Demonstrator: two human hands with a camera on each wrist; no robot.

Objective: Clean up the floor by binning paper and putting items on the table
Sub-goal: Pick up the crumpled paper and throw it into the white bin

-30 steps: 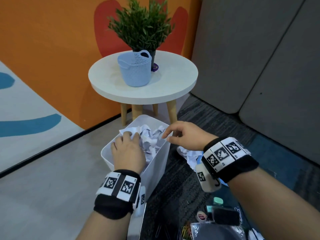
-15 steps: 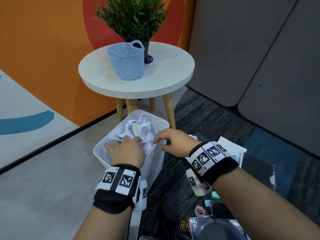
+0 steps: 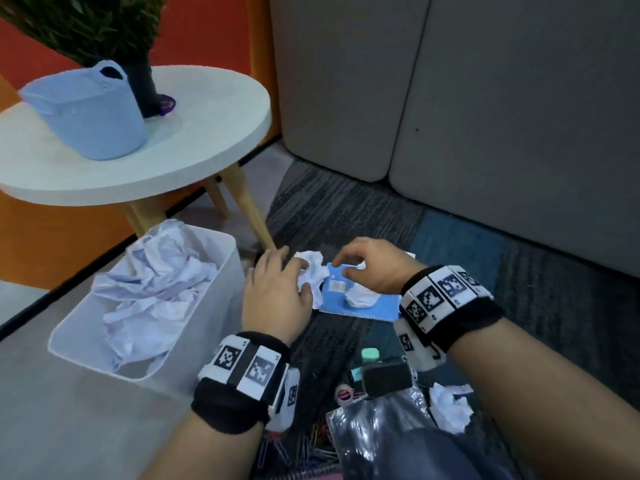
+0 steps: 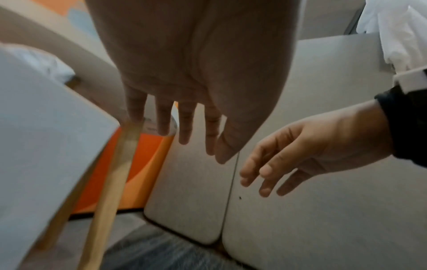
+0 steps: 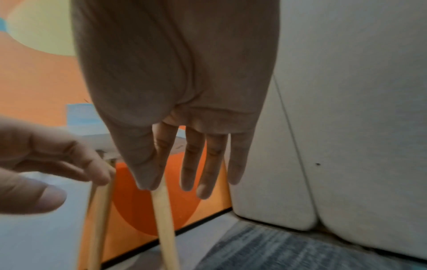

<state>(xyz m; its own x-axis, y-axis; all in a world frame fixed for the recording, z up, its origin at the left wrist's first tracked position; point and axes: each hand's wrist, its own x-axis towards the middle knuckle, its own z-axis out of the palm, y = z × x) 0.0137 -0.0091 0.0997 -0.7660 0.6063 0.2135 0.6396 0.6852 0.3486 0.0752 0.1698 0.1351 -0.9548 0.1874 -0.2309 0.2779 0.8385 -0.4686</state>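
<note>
The white bin (image 3: 194, 337) stands on the floor at the left, full of crumpled paper (image 3: 156, 285). Just right of it, my left hand (image 3: 287, 271) hovers open over a crumpled paper ball (image 3: 313, 271), thumb at the ball's edge. My right hand (image 3: 349, 266) is open above a blue notebook (image 3: 356, 311) that carries a second paper wad (image 3: 360, 298). Both wrist views show straight fingers holding nothing: the left hand (image 4: 184, 131) and the right hand (image 5: 196, 175). The round white table (image 3: 194, 140) stands behind the bin.
A blue basket (image 3: 93, 116) and a potted plant (image 3: 86, 26) are on the table. Its wooden leg (image 3: 249, 209) comes down close to my left hand. Near my knees lie a black block (image 3: 386, 377), another paper ball (image 3: 448, 408), paper clips (image 3: 311, 452) and a plastic bag (image 3: 374, 431). Grey panels (image 3: 485, 98) close the back.
Both hands have left the bin and moved right, down to the paper and notebook on the carpet. My view has swung right and lower.
</note>
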